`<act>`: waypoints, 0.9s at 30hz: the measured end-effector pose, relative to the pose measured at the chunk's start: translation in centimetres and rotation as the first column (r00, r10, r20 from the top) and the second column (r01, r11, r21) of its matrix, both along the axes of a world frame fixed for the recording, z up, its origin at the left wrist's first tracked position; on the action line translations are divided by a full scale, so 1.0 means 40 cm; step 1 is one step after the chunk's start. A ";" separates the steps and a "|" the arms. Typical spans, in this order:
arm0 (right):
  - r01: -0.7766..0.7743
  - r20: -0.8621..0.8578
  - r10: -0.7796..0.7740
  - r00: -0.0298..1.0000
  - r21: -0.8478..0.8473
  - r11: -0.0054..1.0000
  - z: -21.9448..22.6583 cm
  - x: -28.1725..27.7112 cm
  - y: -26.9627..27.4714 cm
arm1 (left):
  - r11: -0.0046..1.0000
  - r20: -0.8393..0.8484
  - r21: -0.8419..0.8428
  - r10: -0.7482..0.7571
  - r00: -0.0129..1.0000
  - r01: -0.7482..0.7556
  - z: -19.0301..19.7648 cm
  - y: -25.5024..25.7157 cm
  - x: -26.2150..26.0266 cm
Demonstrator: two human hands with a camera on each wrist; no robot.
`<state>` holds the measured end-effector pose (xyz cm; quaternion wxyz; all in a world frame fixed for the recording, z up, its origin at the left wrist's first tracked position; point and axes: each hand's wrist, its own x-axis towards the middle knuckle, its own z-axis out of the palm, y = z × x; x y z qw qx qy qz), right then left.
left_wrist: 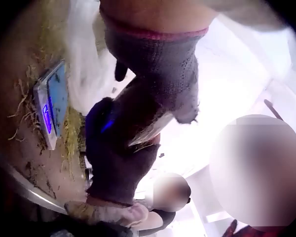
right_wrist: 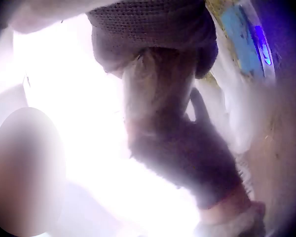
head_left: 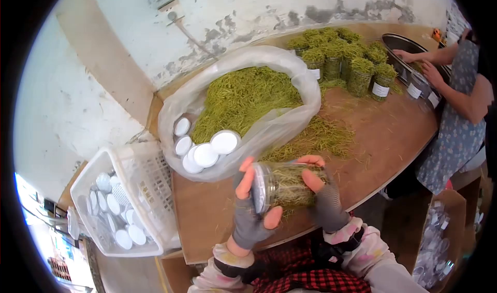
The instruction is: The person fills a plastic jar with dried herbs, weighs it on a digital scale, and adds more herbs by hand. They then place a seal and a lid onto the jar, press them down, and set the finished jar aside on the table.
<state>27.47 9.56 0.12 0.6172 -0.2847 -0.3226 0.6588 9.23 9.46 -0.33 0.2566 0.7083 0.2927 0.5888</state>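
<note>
A clear jar (head_left: 291,185) packed with dried yellow-green plant stems lies on its side in the air, above the front of the brown table (head_left: 385,130). Its left end carries a whitish lid (head_left: 260,190). My left hand (head_left: 251,218), in a grey fingerless glove, grips that lid end, thumb below and fingers above. Around the other end curl the fingers of my gloved right hand (head_left: 329,202). Both wrist views show the gloves (left_wrist: 153,74) (right_wrist: 187,153) on either side of the jar, parts of it washed out by glare or hidden.
A plastic bag (head_left: 305,83) of loose stems holds several white lids (head_left: 225,141). More lids fill a white crate (head_left: 165,231) at left. Filled jars (head_left: 360,78) stand at the back, near another person (head_left: 455,101). A blue-topped device with a lit display (left_wrist: 56,98) sits among scattered stems.
</note>
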 end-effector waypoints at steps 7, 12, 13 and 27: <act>-0.021 0.471 -0.427 0.772 0.690 0.723 0.020 0.043 0.021 | 0.883 0.496 -0.345 -0.116 0.860 0.319 0.094 -0.022 0.007; -0.070 0.463 -0.542 0.701 0.801 0.594 0.049 0.013 0.016 | 0.915 0.458 -0.357 -0.003 0.889 0.187 0.080 -0.033 0.019; -0.053 0.453 -0.540 0.709 0.798 0.600 0.049 0.003 0.014 | 0.918 0.462 -0.349 -0.007 0.887 0.189 0.081 -0.032 0.018; -0.015 0.575 -0.579 0.579 0.717 0.697 0.052 -0.037 -0.007 | 0.850 0.523 -0.474 0.062 0.850 0.229 0.048 -0.002 -0.032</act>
